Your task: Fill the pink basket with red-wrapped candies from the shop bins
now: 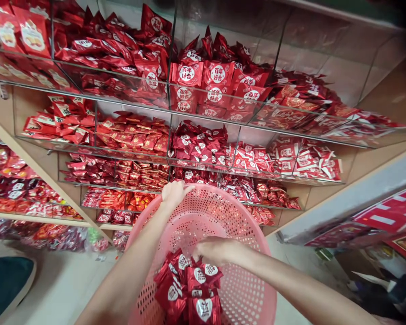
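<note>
1. My pink basket is a round, perforated one, its mouth facing up toward me; a small heap of shiny red packets lies inside, nearer my side.
2. Beyond its far rim stand tiered shelves, where clear dividers part compartments filled with red packs; some on the top tier, the round-label packs, bear white circles.
3. The heaped packets show me white heart labels with dark writing. They point in mixed directions: the front one faces up fairly squarely, while those on the left lean over. The frame's lower edge cuts the front one off, so I can't tell its long axis.
4. My left hand is closed over the basket's far rim, thumb along it, well apart from the heap.
5. My right hand is inside, fingers curled down at the heap's far edge, most packets lying nearer me. I can't tell whether it has hold of one.
</note>
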Motion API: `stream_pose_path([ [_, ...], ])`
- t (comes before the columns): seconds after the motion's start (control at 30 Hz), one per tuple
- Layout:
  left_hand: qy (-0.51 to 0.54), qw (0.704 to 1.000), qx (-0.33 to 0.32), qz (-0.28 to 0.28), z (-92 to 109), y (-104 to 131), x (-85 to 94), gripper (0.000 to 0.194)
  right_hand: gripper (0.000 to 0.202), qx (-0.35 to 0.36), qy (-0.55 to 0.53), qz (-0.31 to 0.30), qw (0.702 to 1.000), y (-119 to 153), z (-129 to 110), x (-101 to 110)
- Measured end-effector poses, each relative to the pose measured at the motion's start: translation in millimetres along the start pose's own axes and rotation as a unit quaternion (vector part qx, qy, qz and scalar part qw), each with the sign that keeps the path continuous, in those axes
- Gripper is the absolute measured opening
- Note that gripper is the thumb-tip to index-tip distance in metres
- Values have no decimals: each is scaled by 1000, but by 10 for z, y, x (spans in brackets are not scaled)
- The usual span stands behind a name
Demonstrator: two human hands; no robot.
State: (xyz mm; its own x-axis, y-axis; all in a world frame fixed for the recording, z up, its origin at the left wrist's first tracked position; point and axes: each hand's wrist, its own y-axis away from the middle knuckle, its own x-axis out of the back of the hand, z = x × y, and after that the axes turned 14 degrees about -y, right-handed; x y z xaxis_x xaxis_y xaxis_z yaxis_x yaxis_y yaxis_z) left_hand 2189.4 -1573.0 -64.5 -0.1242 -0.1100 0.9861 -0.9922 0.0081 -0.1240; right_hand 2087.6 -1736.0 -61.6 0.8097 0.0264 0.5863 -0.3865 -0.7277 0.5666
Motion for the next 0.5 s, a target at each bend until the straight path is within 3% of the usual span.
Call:
stream_pose_path([
  [0.1, 0, 1000, 1, 5, -4, -13, 10, 75, 36, 45, 61, -91, 993, -207, -122, -28],
  [0.2, -4, 1000, 10, 5, -20, -18, 35, 76, 32, 68, 46, -142, 986, -317, -167, -22],
  [0.33, -7, 1000, 11, -3, -49, -10, 73, 75, 47, 53, 10, -130, 990, -315, -127, -19],
  [0.5, -8, 1000, 22, -17, -58, -5, 92, 74, 45, 67, -80, -117, 988, -234, -16, -23],
])
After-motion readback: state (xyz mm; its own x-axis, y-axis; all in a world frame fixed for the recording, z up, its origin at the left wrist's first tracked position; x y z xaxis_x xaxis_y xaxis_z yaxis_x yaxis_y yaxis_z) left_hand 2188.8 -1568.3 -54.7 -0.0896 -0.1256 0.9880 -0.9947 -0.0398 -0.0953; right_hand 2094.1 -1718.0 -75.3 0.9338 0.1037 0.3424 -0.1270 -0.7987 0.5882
